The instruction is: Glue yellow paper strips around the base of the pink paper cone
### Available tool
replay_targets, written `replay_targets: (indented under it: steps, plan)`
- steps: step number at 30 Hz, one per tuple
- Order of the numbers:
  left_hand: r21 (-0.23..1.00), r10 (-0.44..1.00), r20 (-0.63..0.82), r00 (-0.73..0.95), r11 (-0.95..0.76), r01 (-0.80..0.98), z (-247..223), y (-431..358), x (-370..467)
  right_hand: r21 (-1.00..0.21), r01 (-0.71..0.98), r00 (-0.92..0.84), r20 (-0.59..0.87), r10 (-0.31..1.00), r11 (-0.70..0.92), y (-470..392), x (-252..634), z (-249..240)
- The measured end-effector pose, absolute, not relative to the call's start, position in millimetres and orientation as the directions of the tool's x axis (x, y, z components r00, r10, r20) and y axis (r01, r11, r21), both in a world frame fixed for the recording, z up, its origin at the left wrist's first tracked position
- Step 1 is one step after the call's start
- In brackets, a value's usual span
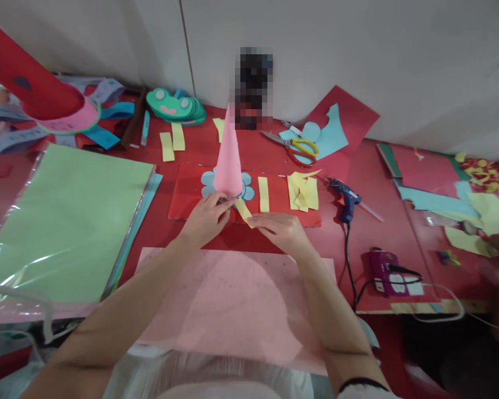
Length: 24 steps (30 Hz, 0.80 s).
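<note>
In the head view, we had our right hand (280, 230) pinching the lower end of a yellow strip (244, 211), which slanted up to the foot of a pink cone (228, 160). Our left hand (208, 219) touched the cone's base; we could not tell whether its fingers gripped anything. The cone stood upright on a red board (187, 194), hiding the middle of the blue petals (248, 191) around it, and our left hand blocked their near side. Right of the strip we had another strip (264, 194) and a yellow pile (303, 192), with a glue gun (346, 200) just beyond the board. Scissors (299, 149) lay behind, frog cutouts (177, 107) back left, plastic-covered green sheets (75, 216) nearer left, and a pink sheet (233, 299) under our forearms
</note>
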<state>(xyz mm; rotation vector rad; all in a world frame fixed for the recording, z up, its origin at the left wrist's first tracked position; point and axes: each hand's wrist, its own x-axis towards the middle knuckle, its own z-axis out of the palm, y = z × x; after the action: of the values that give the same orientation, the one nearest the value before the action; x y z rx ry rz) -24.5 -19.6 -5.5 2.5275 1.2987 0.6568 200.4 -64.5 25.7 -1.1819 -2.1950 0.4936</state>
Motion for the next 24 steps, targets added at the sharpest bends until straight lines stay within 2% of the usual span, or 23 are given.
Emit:
replay_targets:
  steps: [18, 21, 24]
  plan:
    - [0.257, 0.82, 0.244, 0.518, -0.57, 0.78, 1, -23, -19, -0.493, 0.602, -0.521, 0.354, 0.777, 0.628, -62, 201, 19]
    - [0.266, 0.827, 0.223, 0.516, -0.561, 0.784, 2, -23, -19, -0.522, 0.623, -0.462, 0.356, 0.812, 0.583, -59, 197, 21]
    - [0.275, 0.829, 0.221, 0.513, -0.558, 0.783, 1, -22, -20, -0.501, 0.676, -0.414, 0.348, 0.841, 0.54, -54, 191, 17]
